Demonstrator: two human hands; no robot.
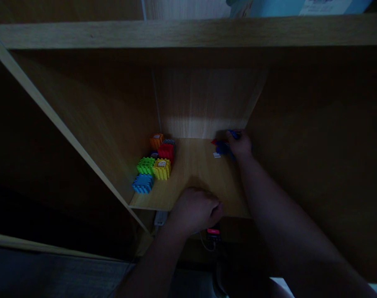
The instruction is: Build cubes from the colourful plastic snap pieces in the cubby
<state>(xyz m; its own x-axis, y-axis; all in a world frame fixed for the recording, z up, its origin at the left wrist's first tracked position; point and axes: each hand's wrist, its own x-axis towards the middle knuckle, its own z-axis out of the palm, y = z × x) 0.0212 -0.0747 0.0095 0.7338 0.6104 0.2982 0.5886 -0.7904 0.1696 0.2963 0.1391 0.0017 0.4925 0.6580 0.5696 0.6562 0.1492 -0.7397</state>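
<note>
I look down into a dim wooden cabinet compartment. My right hand reaches to the back right corner of the shelf and is closed around dark blue and red toy pieces. My left hand rests at the shelf's front edge with its fingers curled; nothing shows in them. A cluster of toothed plastic blocks sits at the shelf's left: an orange block, a red block, a green block, a yellow block and a blue block.
Wooden side panels wall in the compartment left and right, with a top board overhead. A white plug and a small pink-lit device with a cable hang below the shelf's front edge. Light floor shows at bottom right.
</note>
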